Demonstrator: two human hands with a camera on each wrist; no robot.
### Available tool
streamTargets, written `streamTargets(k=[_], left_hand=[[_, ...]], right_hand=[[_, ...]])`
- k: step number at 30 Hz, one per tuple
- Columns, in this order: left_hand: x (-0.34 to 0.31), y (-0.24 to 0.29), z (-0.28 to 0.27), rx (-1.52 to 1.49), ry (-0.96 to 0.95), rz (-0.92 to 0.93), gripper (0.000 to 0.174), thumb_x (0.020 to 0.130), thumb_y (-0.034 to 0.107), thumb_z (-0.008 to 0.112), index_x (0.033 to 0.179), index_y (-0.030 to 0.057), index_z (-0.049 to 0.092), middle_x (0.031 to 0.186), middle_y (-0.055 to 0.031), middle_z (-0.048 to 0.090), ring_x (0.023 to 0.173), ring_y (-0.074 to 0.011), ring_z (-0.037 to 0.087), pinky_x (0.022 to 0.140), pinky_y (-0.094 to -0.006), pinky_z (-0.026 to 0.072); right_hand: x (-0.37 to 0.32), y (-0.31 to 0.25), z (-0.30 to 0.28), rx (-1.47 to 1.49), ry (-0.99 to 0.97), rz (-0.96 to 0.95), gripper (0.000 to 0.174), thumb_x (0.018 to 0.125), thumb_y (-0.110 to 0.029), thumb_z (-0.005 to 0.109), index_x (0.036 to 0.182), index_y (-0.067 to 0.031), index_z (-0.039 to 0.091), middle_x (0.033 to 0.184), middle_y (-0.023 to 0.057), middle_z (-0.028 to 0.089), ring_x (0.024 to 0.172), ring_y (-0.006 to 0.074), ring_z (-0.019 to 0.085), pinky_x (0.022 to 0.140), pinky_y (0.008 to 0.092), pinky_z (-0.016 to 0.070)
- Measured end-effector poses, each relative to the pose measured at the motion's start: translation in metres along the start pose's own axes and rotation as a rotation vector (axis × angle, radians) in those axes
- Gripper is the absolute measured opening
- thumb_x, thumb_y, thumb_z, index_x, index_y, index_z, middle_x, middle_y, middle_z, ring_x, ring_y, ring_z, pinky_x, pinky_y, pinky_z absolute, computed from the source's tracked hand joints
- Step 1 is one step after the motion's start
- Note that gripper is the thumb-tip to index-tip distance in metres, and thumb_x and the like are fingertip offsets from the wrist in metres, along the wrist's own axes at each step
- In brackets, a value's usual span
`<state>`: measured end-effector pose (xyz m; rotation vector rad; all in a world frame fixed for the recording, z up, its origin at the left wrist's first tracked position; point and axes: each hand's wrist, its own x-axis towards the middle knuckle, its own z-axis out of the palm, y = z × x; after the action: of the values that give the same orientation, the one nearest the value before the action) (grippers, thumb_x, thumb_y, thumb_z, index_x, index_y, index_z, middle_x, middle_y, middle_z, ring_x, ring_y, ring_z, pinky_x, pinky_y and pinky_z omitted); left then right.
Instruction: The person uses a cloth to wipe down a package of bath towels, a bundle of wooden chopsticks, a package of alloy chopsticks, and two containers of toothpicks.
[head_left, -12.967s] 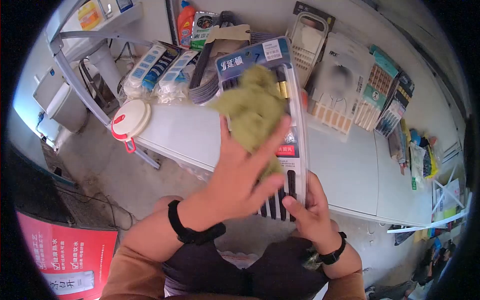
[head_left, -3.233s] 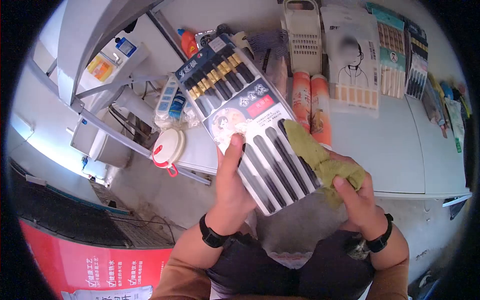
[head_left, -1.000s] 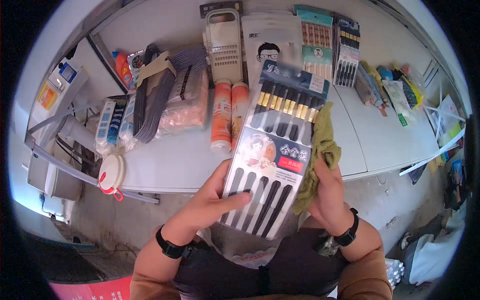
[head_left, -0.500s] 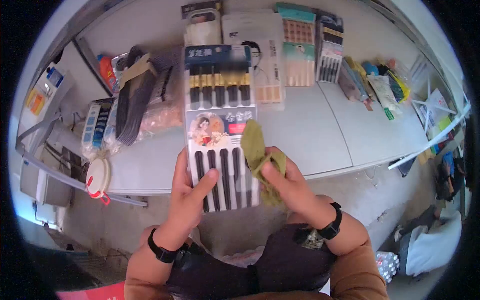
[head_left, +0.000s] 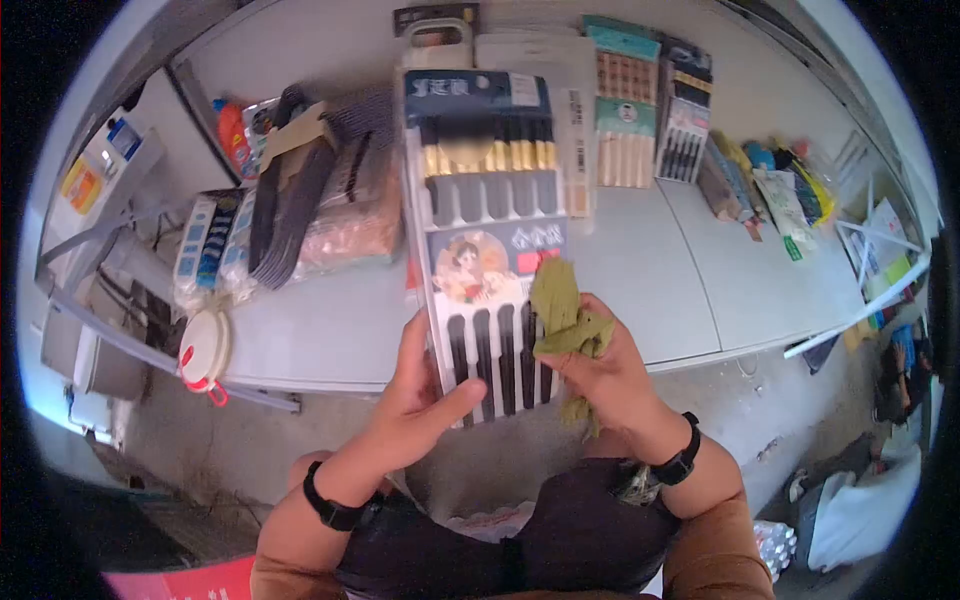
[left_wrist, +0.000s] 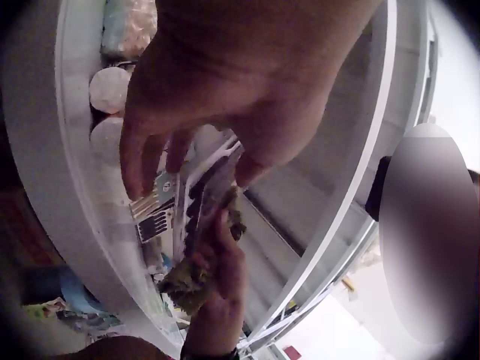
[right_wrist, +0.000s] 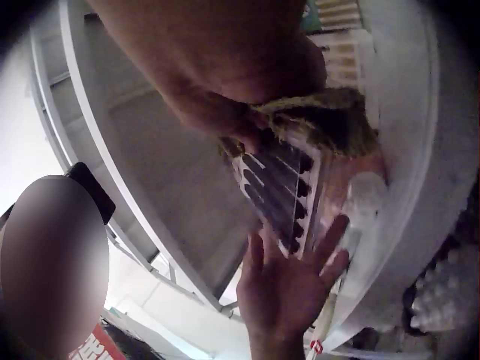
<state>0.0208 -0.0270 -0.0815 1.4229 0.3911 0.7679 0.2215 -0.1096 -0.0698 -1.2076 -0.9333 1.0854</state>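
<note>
A tall clear-fronted pack of black-and-gold chopsticks [head_left: 497, 235] stands nearly upright before me in the head view. At its lower left my left hand [head_left: 420, 405] grips it, thumb across the front and the other fingers behind. My right hand [head_left: 615, 385] pinches a crumpled olive-green cloth [head_left: 556, 290] at the pack's lower right edge, thumb toward the front. Part of the cloth sticks up over the printed label, and a tail hangs below the hand. In the right wrist view the cloth [right_wrist: 330, 124] drapes over the pack's edge.
Behind the pack is a white table [head_left: 650, 280]. Grey bundled slippers-like strips [head_left: 285, 195] and wrapped packs [head_left: 205, 250] lie at left, beside a round white lid with red handle [head_left: 205, 350]. More chopstick packs [head_left: 625, 120] lean at the back; bagged items [head_left: 790, 200] lie right.
The cloth has passed from my left hand to my right since the earliest frame. The pack has gone from tilted to nearly upright, and in the last half second it shifts slightly right in view.
</note>
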Motion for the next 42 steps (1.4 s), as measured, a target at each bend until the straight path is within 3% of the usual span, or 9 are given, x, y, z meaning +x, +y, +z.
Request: streamTargets(k=[3,8,12,22,24,27,28,32,42], left_hand=[[0.004,0.005,-0.004,-0.027,-0.054,-0.131,0.076,0.091,0.005,0.057,0.149,0.0138,0.007,0.134,-0.0160,0.044,0.112,-0.0193,0.053,0.094,-0.0336,0.0429],[0.008,0.009,-0.003,0.077,-0.115,-0.205,0.075,0.092,0.006,0.056,0.150,0.0174,0.009,0.133,-0.0173,0.047,0.107,-0.0199,0.057,0.090,-0.0333,0.0464],[0.007,0.003,-0.006,0.144,-0.126,-0.169,0.069,0.092,0.011,0.055,0.148,0.0149,0.015,0.126,-0.0176,0.053,0.102,-0.0227,0.060,0.086,-0.0323,0.0485],[0.007,-0.004,-0.009,0.156,-0.073,-0.241,0.057,0.092,0.006,0.054,0.144,0.0114,0.030,0.122,-0.0125,0.056,0.101,-0.0179,0.060,0.082,-0.0280,0.0476],[0.006,-0.007,-0.013,0.175,-0.062,-0.223,0.056,0.092,0.006,0.054,0.144,0.0112,0.031,0.122,-0.0124,0.056,0.100,-0.0176,0.060,0.082,-0.0279,0.0477],[0.008,-0.007,-0.016,0.201,-0.038,-0.208,0.054,0.092,0.005,0.054,0.142,0.0107,0.034,0.120,-0.0119,0.057,0.098,-0.0170,0.061,0.081,-0.0276,0.0479],[0.008,-0.007,-0.016,0.212,-0.019,-0.218,0.053,0.092,0.005,0.054,0.141,0.0104,0.035,0.119,-0.0116,0.058,0.097,-0.0167,0.062,0.081,-0.0276,0.0480],[0.011,-0.009,-0.016,0.226,-0.007,-0.211,0.050,0.093,0.006,0.053,0.140,0.0101,0.037,0.117,-0.0109,0.059,0.097,-0.0160,0.062,0.081,-0.0274,0.0483],[0.015,-0.010,-0.013,0.254,0.015,-0.204,0.044,0.093,0.008,0.053,0.136,0.0080,0.043,0.114,-0.0108,0.059,0.094,-0.0158,0.061,0.081,-0.0276,0.0484]], right_hand=[[0.004,-0.011,-0.019,-0.074,0.088,-0.137,0.031,0.083,0.002,0.064,0.110,-0.0004,0.049,0.099,0.0023,0.060,0.095,0.0101,0.056,0.085,0.0255,0.0452],[0.012,-0.036,-0.074,-0.180,0.433,-0.168,0.024,0.083,-0.008,0.067,0.104,-0.0071,0.054,0.075,-0.0048,0.053,0.058,0.0033,0.043,0.049,0.0195,0.0343],[0.040,-0.048,-0.150,-0.228,0.545,-0.183,0.019,0.084,-0.015,0.069,0.095,-0.0082,0.056,0.067,-0.0058,0.049,0.052,0.0044,0.040,0.045,0.0213,0.0321],[0.139,-0.024,-0.312,-0.351,0.626,-0.236,0.018,0.083,-0.013,0.070,0.095,-0.0074,0.058,0.073,-0.0036,0.055,0.055,0.0061,0.043,0.048,0.0233,0.0339],[0.158,-0.012,-0.339,-0.678,0.800,-0.366,0.024,0.083,-0.012,0.069,0.102,-0.0042,0.058,0.080,0.0008,0.061,0.063,0.0107,0.051,0.057,0.0265,0.0416],[0.173,-0.007,-0.350,-0.668,0.780,-0.540,0.027,0.084,-0.012,0.068,0.107,-0.0028,0.057,0.089,0.0044,0.065,0.076,0.0148,0.057,0.070,0.0302,0.0458],[0.178,-0.008,-0.351,-0.623,0.802,-0.459,0.027,0.085,-0.014,0.067,0.106,-0.0023,0.057,0.094,0.0055,0.065,0.085,0.0175,0.058,0.079,0.0318,0.0453],[0.209,0.004,-0.386,-0.887,0.900,-0.447,0.026,0.085,-0.015,0.067,0.106,-0.0024,0.057,0.097,0.0064,0.065,0.086,0.0170,0.059,0.078,0.0327,0.0456],[0.227,0.001,-0.391,-1.280,0.933,-0.218,0.053,0.080,-0.045,0.066,0.111,-0.0024,0.058,0.101,0.0240,0.064,0.099,0.0420,0.059,0.083,0.0447,0.0473]])
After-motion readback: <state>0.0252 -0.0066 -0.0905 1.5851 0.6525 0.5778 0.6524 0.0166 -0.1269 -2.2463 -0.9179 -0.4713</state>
